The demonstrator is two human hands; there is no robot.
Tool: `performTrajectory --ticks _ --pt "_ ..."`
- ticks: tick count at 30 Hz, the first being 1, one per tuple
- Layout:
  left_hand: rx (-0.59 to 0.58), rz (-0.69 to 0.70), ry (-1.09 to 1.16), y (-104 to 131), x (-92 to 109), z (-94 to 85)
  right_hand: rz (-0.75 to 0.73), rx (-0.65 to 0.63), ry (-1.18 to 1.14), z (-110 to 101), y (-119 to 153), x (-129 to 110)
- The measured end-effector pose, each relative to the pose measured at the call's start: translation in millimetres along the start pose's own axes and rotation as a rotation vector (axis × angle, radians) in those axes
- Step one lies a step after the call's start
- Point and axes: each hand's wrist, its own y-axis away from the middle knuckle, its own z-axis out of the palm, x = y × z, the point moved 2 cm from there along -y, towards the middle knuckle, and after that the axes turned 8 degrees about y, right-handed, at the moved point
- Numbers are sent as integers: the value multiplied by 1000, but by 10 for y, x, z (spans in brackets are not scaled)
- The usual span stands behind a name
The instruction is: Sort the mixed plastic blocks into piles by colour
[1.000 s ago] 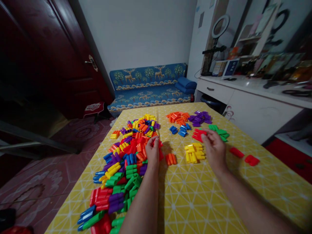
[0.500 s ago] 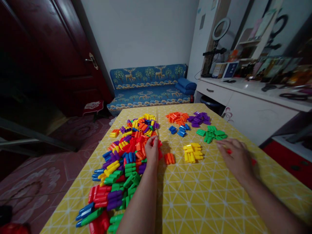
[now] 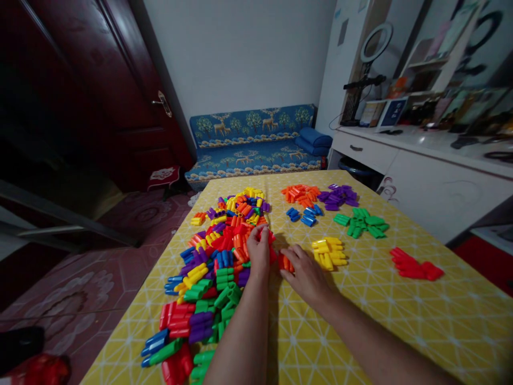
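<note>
My left hand [image 3: 258, 250] is at the right edge of a mixed heap of bullet-shaped plastic building blocks [image 3: 230, 291]. Its fingers are pinched on a red block [image 3: 272, 245], partly hidden by the hand. Just to its right, my right hand [image 3: 305, 275] reaches across the table, thumb and fingers around an orange block [image 3: 285, 263] lying on the cloth. Close beyond that hand lies a group of yellow blocks [image 3: 329, 253]. A pile of red blocks [image 3: 414, 266] rests farther right.
Sorted by colour at the back are orange blocks [image 3: 301, 195], purple blocks [image 3: 339, 197], blue blocks [image 3: 308, 215] and green blocks [image 3: 364, 222]. A yellow patterned cloth [image 3: 360, 321] covers the table. Behind stand a blue sofa [image 3: 252, 155] and, at right, a white dresser [image 3: 433, 171].
My right hand has moved left from the red pile to the orange block, leaving red blocks in view at right. My left hand stays at the heap. The view has shifted slightly left.
</note>
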Motion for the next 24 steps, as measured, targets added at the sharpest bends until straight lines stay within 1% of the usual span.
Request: performTrajectory --ticks 4,7,9,11,13,15,17,19,20,22,24 --pt "12 -5 -18 -2 18 13 25 121 -209 4 10 66" --pt "6 -5 -8 7 26 23 110 199 -472 -12 7 76" --pt "4 2 -1 13 26 25 193 214 -666 -20 7 65" --pt "5 0 0 16 18 23 260 226 -805 -41 9 50" --pt "9 -13 1 17 6 21 305 236 -891 -81 -1 56" --pt "11 -22 3 18 -7 22 337 227 -951 -131 -60 110" --pt "12 -26 10 20 -16 26 354 192 -984 -182 -209 232" --pt "10 -35 25 21 -24 32 381 145 -927 -232 -467 429" --pt "9 -44 34 20 -29 34 404 126 -863 -259 -630 550" --pt "10 -61 45 16 -40 37 463 121 -616 -332 -994 816" --pt "10 -61 40 8 -53 34 490 147 -494 -431 -1356 1064"
